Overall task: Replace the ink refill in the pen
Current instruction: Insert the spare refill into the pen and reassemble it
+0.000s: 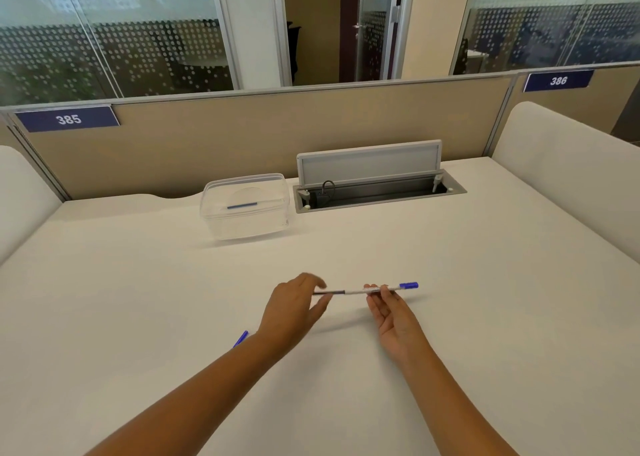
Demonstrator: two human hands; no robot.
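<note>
Fingers (375, 291) of my right hand (391, 313) pinch the pen (367, 290) above the table (485, 317); left hand (294, 308), loosely curled, at the refill (327, 293) jutting leftward. Spare refill (241, 206) in box (221, 225) beyond. Swap unfinished, I judge.

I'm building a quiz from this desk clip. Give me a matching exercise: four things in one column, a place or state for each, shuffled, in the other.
Things:
1. White pen with blue cap
2. Clear plastic container
3. Loose blue pen piece
4. Grey desk cable hatch

Places or states:
A. lid raised
B. partly hidden behind the left forearm
C. pinched in the right hand
D. holds a thin blue stick

Pairs: 1-C, 2-D, 3-B, 4-A
</note>
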